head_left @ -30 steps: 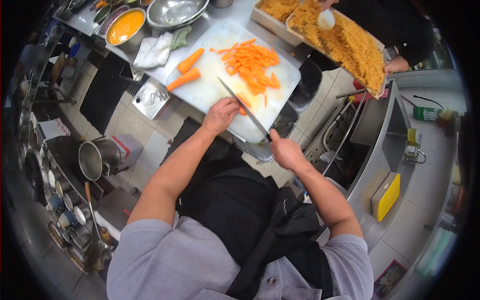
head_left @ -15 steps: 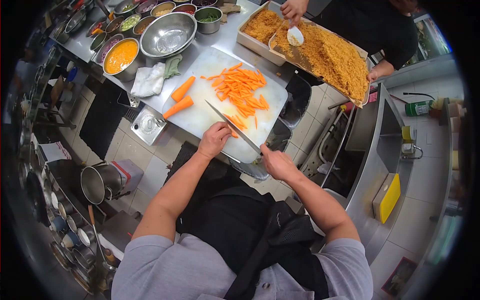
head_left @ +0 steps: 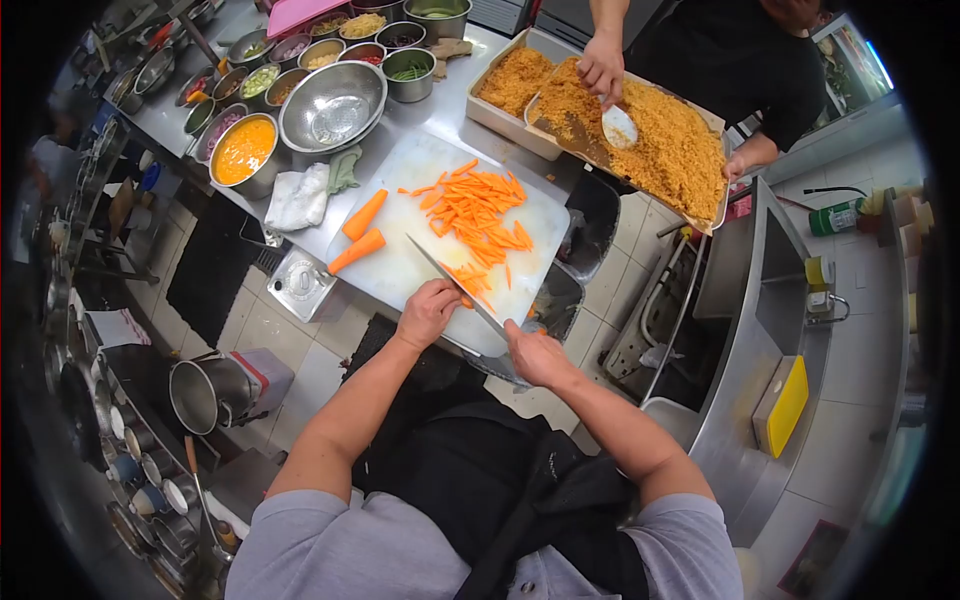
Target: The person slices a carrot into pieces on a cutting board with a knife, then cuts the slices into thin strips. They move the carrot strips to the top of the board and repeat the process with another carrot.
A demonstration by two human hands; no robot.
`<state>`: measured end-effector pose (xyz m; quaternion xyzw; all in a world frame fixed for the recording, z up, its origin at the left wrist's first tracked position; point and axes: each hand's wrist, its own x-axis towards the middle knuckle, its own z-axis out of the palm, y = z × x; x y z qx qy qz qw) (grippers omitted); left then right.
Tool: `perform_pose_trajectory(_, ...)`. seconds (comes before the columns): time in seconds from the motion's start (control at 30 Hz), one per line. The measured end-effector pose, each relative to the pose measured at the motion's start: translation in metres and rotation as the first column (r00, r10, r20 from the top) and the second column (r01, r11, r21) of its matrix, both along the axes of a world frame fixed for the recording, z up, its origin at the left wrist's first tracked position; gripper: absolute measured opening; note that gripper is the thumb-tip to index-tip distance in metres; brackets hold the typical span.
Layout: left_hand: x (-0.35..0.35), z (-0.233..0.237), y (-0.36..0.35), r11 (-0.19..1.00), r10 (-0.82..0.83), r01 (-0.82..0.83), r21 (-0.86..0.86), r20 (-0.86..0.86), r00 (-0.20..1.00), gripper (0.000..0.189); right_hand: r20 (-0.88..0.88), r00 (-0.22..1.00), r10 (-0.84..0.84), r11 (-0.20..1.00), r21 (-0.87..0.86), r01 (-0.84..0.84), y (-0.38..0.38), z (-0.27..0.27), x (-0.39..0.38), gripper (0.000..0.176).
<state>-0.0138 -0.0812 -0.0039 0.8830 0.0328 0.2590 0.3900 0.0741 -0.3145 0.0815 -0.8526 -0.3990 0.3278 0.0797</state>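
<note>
The right hand (head_left: 535, 355) has its fingers wrapped shut round the handle of one knife (head_left: 455, 283), its blade slanting across the board (head_left: 400, 275). The left hand (head_left: 428, 312), fingers curled, pins one carrot piece (head_left: 466, 297) at the near edge, against the blade. Two carrot chunks (head_left: 364, 215) lie to the left, with one pile of sticks (head_left: 475, 210) beyond

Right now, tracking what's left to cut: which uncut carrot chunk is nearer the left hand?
The lower carrot chunk, by the board's near edge; the other chunk lies farther from the left hand, toward the cloth.
</note>
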Motion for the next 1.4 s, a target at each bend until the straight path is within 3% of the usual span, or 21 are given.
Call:
perform_pose_trajectory(0.23, -0.003, -0.002, 0.000, 1.000, 0.012, -0.012, 0.004, -0.006, 1.000, 0.015, 0.027, 1.000, 0.003, 0.999, 0.043, -0.004, -0.015, 0.017, 0.004, 0.022)
perform_pose_trajectory(0.27, -0.002, -0.004, 0.000, 1.000, 0.015, -0.014, 0.020, -0.009, 1.000, 0.014, 0.018, 1.000, 0.007, 1.000, -0.025, -0.006, -0.017, 0.031, 0.002, 0.022)
perform_pose_trajectory(0.53, -0.004, -0.004, 0.001, 1.000, 0.008, -0.008, -0.008, -0.020, 1.000, 0.014, -0.008, 1.000, 0.014, 0.999, -0.039, -0.014, -0.024, 0.036, -0.008, 0.024)
perform_pose_trajectory(0.67, -0.002, -0.006, 0.003, 1.000, 0.004, -0.004, 0.000, -0.009, 1.000, 0.013, 0.011, 1.000, -0.015, 1.000, -0.019, 0.015, -0.017, 0.000, -0.012, 0.021)
perform_pose_trajectory(1.0, -0.004, -0.007, 0.004, 1.000, 0.022, -0.022, 0.018, 0.024, 0.999, 0.011, -0.047, 0.999, -0.015, 0.997, -0.079, 0.011, -0.013, 0.038, -0.008, 0.023)
perform_pose_trajectory(1.13, -0.002, -0.008, 0.006, 0.999, 0.026, -0.027, 0.029, 0.030, 0.999, 0.011, -0.069, 0.997, -0.037, 0.995, -0.091, 0.031, -0.008, 0.022, -0.016, 0.024)
perform_pose_trajectory(1.27, -0.002, -0.009, 0.004, 0.999, 0.009, -0.009, 0.046, 0.018, 1.000, 0.012, -0.044, 0.998, -0.040, 0.999, 0.015, 0.040, -0.005, -0.023, -0.013, 0.026)
perform_pose_trajectory(1.4, -0.003, -0.008, 0.000, 0.997, -0.019, 0.018, 0.069, 0.012, 1.000, 0.014, -0.079, 0.997, -0.021, 0.997, 0.078, 0.027, -0.012, -0.007, 0.015, 0.026)
